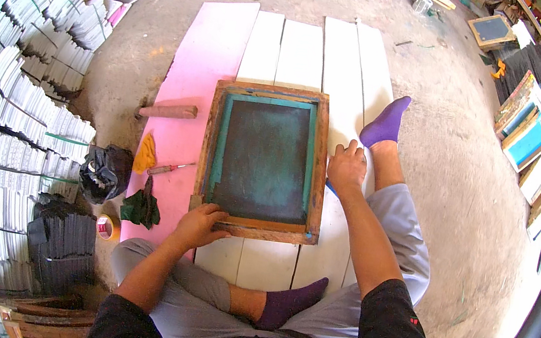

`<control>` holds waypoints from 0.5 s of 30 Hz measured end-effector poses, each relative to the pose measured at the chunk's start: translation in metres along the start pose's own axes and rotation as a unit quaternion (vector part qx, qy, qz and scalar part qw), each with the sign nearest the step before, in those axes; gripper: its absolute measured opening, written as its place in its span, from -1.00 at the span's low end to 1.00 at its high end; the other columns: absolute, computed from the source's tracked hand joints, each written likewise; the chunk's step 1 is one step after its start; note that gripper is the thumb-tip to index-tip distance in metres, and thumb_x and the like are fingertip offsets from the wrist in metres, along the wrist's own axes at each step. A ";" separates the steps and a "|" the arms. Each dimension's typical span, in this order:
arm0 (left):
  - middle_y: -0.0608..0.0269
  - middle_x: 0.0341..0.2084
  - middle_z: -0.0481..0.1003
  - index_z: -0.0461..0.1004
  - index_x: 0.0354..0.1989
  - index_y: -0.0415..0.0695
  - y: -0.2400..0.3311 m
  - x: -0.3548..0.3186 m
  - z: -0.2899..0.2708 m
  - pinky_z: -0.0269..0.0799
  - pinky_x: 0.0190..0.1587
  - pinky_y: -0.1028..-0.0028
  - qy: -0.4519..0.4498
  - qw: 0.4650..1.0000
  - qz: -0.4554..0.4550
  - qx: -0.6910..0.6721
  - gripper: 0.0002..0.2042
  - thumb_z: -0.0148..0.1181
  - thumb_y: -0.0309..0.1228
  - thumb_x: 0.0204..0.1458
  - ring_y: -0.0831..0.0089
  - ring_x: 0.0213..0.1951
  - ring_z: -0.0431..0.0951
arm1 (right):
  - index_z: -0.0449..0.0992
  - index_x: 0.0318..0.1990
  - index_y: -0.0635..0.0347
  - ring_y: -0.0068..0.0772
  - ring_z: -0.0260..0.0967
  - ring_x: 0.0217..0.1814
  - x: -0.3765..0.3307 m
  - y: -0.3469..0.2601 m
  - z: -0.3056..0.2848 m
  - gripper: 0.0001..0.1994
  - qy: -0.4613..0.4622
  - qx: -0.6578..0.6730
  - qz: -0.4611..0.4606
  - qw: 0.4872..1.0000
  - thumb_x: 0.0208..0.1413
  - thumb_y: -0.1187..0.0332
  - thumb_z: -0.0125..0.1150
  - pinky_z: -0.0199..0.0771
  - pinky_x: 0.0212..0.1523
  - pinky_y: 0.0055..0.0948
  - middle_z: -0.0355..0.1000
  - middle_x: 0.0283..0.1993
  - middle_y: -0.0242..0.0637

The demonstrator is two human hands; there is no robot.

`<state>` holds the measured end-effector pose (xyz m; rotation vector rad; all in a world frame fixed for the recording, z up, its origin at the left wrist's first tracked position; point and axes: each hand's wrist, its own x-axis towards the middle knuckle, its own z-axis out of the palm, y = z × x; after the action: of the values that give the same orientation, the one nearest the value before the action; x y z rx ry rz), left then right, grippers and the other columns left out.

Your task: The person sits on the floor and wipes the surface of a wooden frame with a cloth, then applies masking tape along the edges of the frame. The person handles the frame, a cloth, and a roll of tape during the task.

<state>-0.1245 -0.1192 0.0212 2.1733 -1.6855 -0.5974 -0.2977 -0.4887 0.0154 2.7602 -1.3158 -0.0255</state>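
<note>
A wooden screen-printing frame point(321, 169) with dark, teal-edged mesh point(265, 158) lies flat in front of me. My left hand point(203, 223) grips its near rail close to the left corner, fingers over the wood and thumb along the near side. Just off the right rail, my right hand point(347, 168) is closed with its fingers curled down. A bit of blue point(331, 187) shows beneath that hand; I cannot tell whether it is held. Left of the frame lie a screwdriver point(169, 168), a wooden stick point(169, 110), a yellow cloth point(145, 154) and a dark green cloth point(142, 206).
The frame rests on white and pink boards point(198, 53) on the floor. Bundled paper stacks point(34, 113) line the left, beside a black plastic bag point(105, 174) and a tape roll point(108, 227). More frames point(525, 140) lean at the right. My legs flank the boards.
</note>
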 end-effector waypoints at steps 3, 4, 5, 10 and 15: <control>0.02 -0.04 0.52 0.58 0.00 -0.17 -0.003 0.000 0.001 0.50 0.06 0.21 0.001 1.000 0.007 -0.009 -0.49 0.45 -0.09 -0.06 0.05 0.03 0.54 | 0.54 0.01 0.11 -0.07 0.33 0.19 0.002 -0.005 -0.005 -0.63 -0.049 -0.008 0.012 0.999 0.04 0.24 0.33 0.55 0.04 -0.09 0.30 0.11 -0.14; 0.01 -0.04 0.52 0.58 0.00 -0.18 -0.003 0.001 0.001 0.50 0.05 0.21 -0.004 1.000 0.004 -0.010 -0.49 0.44 -0.09 -0.05 0.05 0.03 0.54 | 0.54 0.00 0.11 -0.07 0.32 0.20 0.000 -0.003 -0.002 -0.64 -0.042 -0.010 0.008 0.999 0.04 0.24 0.33 0.54 0.04 -0.09 0.31 0.11 -0.15; 0.01 -0.04 0.52 0.58 0.00 -0.18 -0.002 0.002 0.000 0.50 0.05 0.20 -0.009 1.000 -0.001 -0.011 -0.49 0.44 -0.09 -0.05 0.05 0.02 0.54 | 0.55 0.00 0.11 -0.06 0.31 0.21 -0.001 -0.001 0.001 -0.64 -0.035 -0.012 0.004 0.999 0.03 0.25 0.33 0.54 0.05 -0.08 0.31 0.10 -0.15; -0.01 -0.05 0.52 0.59 -0.02 -0.19 0.000 0.001 0.001 0.50 0.04 0.19 0.017 0.999 -0.004 -0.032 -0.52 0.40 -0.08 0.01 0.05 0.01 0.54 | 0.57 -0.08 0.13 -0.04 0.32 0.19 -0.008 0.013 0.015 -0.72 -0.002 0.070 0.002 0.998 0.05 0.29 0.32 0.51 0.06 -0.13 0.32 0.10 -0.14; -0.04 -0.06 0.53 0.60 -0.05 -0.20 0.016 0.012 -0.008 0.46 0.07 0.18 0.079 0.996 -0.013 -0.045 -0.54 0.39 -0.09 0.03 0.03 0.03 0.52 | 0.58 -0.19 0.23 -0.12 0.46 -0.04 -0.035 0.026 -0.017 -0.82 0.100 0.275 0.027 0.956 0.08 0.37 0.33 0.52 -0.06 -0.21 0.45 -0.08 -0.13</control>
<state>-0.1313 -0.1347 0.0341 2.1220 -1.5232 -0.4834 -0.3391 -0.4763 0.0339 3.0374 -1.5243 0.7094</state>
